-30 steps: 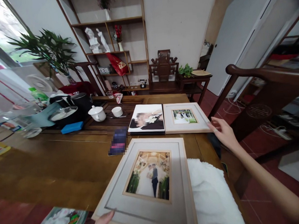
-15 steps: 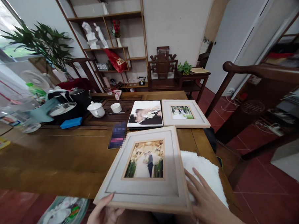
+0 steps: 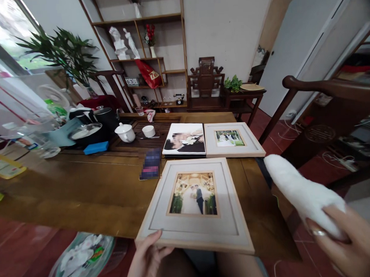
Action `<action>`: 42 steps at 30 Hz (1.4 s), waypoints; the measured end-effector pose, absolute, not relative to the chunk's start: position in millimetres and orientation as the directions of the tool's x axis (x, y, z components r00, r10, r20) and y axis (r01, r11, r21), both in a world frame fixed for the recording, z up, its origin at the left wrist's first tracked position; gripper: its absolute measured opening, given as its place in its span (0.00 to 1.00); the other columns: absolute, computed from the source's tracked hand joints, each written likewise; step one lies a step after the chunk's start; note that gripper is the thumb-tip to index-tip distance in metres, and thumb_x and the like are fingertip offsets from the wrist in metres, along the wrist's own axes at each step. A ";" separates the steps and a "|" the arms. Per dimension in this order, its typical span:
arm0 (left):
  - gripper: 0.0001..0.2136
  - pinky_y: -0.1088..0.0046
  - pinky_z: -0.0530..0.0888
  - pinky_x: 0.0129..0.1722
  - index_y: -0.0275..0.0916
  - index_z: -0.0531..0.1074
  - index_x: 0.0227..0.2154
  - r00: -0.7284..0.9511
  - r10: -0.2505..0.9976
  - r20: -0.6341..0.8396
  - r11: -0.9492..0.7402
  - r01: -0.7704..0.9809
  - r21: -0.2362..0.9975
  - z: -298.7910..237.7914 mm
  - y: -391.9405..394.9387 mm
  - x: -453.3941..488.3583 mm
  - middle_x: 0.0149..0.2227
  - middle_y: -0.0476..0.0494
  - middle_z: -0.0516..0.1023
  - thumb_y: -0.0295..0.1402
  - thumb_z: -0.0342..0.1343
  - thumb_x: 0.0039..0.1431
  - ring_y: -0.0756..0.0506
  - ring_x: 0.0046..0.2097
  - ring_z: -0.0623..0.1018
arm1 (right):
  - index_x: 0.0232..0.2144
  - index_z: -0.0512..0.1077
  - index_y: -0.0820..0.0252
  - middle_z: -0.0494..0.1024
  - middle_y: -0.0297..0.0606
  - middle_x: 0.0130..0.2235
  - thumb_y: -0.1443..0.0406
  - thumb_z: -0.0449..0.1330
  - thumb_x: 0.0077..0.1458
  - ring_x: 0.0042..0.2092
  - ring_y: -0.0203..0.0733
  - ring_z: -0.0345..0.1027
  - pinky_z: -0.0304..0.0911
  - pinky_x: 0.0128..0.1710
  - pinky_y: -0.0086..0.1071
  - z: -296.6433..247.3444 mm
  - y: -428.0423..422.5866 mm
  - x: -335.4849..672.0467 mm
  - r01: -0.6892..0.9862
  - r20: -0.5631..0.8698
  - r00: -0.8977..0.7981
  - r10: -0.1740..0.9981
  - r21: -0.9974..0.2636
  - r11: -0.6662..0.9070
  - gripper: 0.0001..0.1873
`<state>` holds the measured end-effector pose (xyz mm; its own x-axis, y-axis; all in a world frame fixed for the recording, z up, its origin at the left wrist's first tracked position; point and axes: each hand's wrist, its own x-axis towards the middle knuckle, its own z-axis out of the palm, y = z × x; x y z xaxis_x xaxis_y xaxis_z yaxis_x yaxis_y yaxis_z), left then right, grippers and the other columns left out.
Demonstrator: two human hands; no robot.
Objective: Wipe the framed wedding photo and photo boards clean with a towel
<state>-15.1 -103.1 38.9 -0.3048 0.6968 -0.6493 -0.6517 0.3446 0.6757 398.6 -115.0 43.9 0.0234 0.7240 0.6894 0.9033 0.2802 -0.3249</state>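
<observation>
My left hand [image 3: 150, 258] grips the near left corner of a framed photo [image 3: 159, 209], thumb on top and fingers underneath. The frame has a pale wooden edge and a wide light mat around a picture of a couple. Its near edge juts past the table [image 3: 98, 195]. Off to the right, my right hand [image 3: 345, 233] is closed around a white cloth [image 3: 300, 190], held up beyond the table's edge. Behind the held frame lie a white-bordered photo panel [image 3: 185, 138] and a second framed photo [image 3: 255, 145], side by side.
A blurred dark item [image 3: 151, 164] lies left of the frame. Farther left are a blue sponge [image 3: 96, 148], a white lidded cup [image 3: 125, 133], a small bowl [image 3: 148, 131] and pots. A wooden chair [image 3: 322, 132] stands right; a waste bin [image 3: 111, 243] is below.
My right hand has left the frame's side, picked the white cloth up off the table and swung it right. The held frame has shifted slightly right, with my left hand still on its corner.
</observation>
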 end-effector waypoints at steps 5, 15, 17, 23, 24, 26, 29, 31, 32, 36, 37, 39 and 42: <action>0.19 0.67 0.80 0.21 0.32 0.71 0.40 -0.251 0.724 -0.643 0.379 -0.635 0.674 35.3 -106.5 8.1 0.29 0.46 0.80 0.18 0.60 0.42 0.43 0.27 0.80 | 0.38 0.71 0.54 0.66 0.44 0.58 0.74 0.54 0.49 0.55 0.55 0.64 0.63 0.48 0.45 64.8 -96.0 344.3 0.774 0.666 -0.425 0.613 -0.084 0.628 0.15; 0.21 0.66 0.81 0.27 0.34 0.72 0.37 -0.350 0.742 -0.572 0.351 -0.523 0.777 25.5 -114.3 34.3 0.31 0.44 0.80 0.23 0.68 0.36 0.40 0.34 0.81 | 0.43 0.73 0.55 0.66 0.43 0.59 0.78 0.51 0.38 0.62 0.55 0.53 0.51 0.57 0.55 46.7 -76.7 295.8 0.769 0.435 -0.531 0.727 -0.112 0.629 0.30; 0.25 0.67 0.81 0.31 0.35 0.73 0.37 -0.368 0.776 -0.512 0.315 -0.477 0.820 31.7 -111.4 30.3 0.33 0.43 0.81 0.26 0.72 0.31 0.38 0.38 0.81 | 0.42 0.73 0.56 0.66 0.43 0.59 0.78 0.51 0.36 0.61 0.55 0.54 0.51 0.57 0.55 41.5 -74.7 295.4 0.777 0.432 -0.522 0.735 -0.115 0.619 0.29; 0.26 0.76 0.75 0.44 0.34 0.77 0.37 -0.395 0.854 -0.338 0.255 -0.248 0.935 49.6 -92.4 4.5 0.42 0.38 0.80 0.24 0.72 0.26 0.38 0.47 0.78 | 0.40 0.73 0.56 0.67 0.44 0.58 0.79 0.50 0.36 0.61 0.55 0.54 0.52 0.56 0.56 34.6 -68.9 293.2 0.780 0.465 -0.502 0.729 -0.121 0.614 0.28; 0.25 0.77 0.74 0.46 0.35 0.77 0.38 -0.413 0.870 -0.271 0.222 -0.163 0.961 49.5 -86.4 0.2 0.44 0.38 0.79 0.24 0.72 0.29 0.39 0.49 0.77 | 0.40 0.73 0.56 0.68 0.44 0.58 0.79 0.50 0.36 0.61 0.55 0.54 0.52 0.56 0.56 34.1 -68.2 293.5 0.780 0.462 -0.503 0.731 -0.123 0.614 0.28; 0.25 0.75 0.73 0.48 0.38 0.76 0.43 -0.350 0.930 -0.111 0.125 0.017 0.992 46.5 -70.6 -6.6 0.49 0.40 0.76 0.27 0.70 0.36 0.40 0.51 0.75 | 0.40 0.73 0.56 0.68 0.44 0.57 0.79 0.50 0.36 0.61 0.55 0.54 0.52 0.56 0.56 33.2 -67.1 294.8 0.779 0.457 -0.505 0.732 -0.123 0.614 0.28; 0.24 0.70 0.72 0.50 0.40 0.71 0.50 -0.168 0.984 0.065 -0.027 0.216 0.976 37.9 -39.7 -10.6 0.55 0.39 0.70 0.31 0.64 0.46 0.40 0.55 0.72 | 0.39 0.73 0.56 0.68 0.44 0.57 0.79 0.50 0.37 0.61 0.54 0.55 0.51 0.57 0.56 32.3 -65.8 296.7 0.779 0.446 -0.512 0.734 -0.120 0.616 0.27; 0.25 0.66 0.71 0.52 0.40 0.67 0.54 -0.057 0.990 0.129 -0.106 0.298 0.949 32.4 -19.0 -10.0 0.57 0.38 0.67 0.32 0.61 0.50 0.39 0.57 0.69 | 0.39 0.73 0.56 0.68 0.44 0.57 0.79 0.49 0.37 0.61 0.55 0.55 0.51 0.57 0.56 32.1 -65.4 297.0 0.779 0.445 -0.512 0.734 -0.119 0.616 0.27; 0.25 0.64 0.69 0.54 0.40 0.66 0.55 -0.009 0.988 0.157 -0.145 0.329 0.933 30.2 -10.2 -9.2 0.58 0.37 0.66 0.32 0.59 0.52 0.39 0.58 0.68 | 0.39 0.73 0.57 0.69 0.44 0.57 0.79 0.49 0.38 0.61 0.55 0.55 0.51 0.57 0.56 32.1 -65.4 296.9 0.779 0.447 -0.512 0.733 -0.118 0.616 0.26; 0.24 0.59 0.61 0.61 0.37 0.63 0.56 0.078 0.958 0.277 -0.281 0.463 0.840 24.7 8.9 -6.6 0.60 0.35 0.62 0.29 0.54 0.56 0.40 0.61 0.63 | 0.38 0.73 0.57 0.69 0.45 0.57 0.79 0.49 0.39 0.60 0.55 0.56 0.51 0.57 0.56 33.1 -66.5 295.7 0.777 0.466 -0.514 0.721 -0.105 0.621 0.25; 0.23 0.59 0.59 0.62 0.37 0.64 0.56 0.106 0.947 0.305 -0.317 0.486 0.814 23.9 10.0 -6.6 0.60 0.34 0.61 0.29 0.53 0.57 0.40 0.62 0.62 | 0.38 0.73 0.57 0.69 0.45 0.57 0.79 0.49 0.40 0.60 0.55 0.56 0.51 0.57 0.56 33.7 -66.8 295.6 0.776 0.469 -0.515 0.717 -0.100 0.622 0.25; 0.20 0.58 0.56 0.64 0.37 0.65 0.56 0.190 0.922 0.337 -0.386 0.504 0.773 22.8 9.9 -7.6 0.62 0.35 0.59 0.28 0.49 0.59 0.40 0.64 0.60 | 0.38 0.74 0.58 0.69 0.46 0.57 0.79 0.50 0.40 0.60 0.55 0.57 0.52 0.57 0.55 35.4 -66.6 295.7 0.777 0.484 -0.513 0.709 -0.089 0.623 0.24; 0.18 0.54 0.53 0.65 0.41 0.69 0.53 0.328 0.881 0.340 -0.467 0.492 0.735 22.3 8.5 -10.9 0.63 0.39 0.58 0.27 0.46 0.62 0.40 0.66 0.55 | 0.39 0.74 0.59 0.69 0.47 0.56 0.78 0.51 0.41 0.59 0.54 0.58 0.55 0.56 0.52 38.7 -64.6 295.9 0.778 0.509 -0.513 0.691 -0.066 0.625 0.24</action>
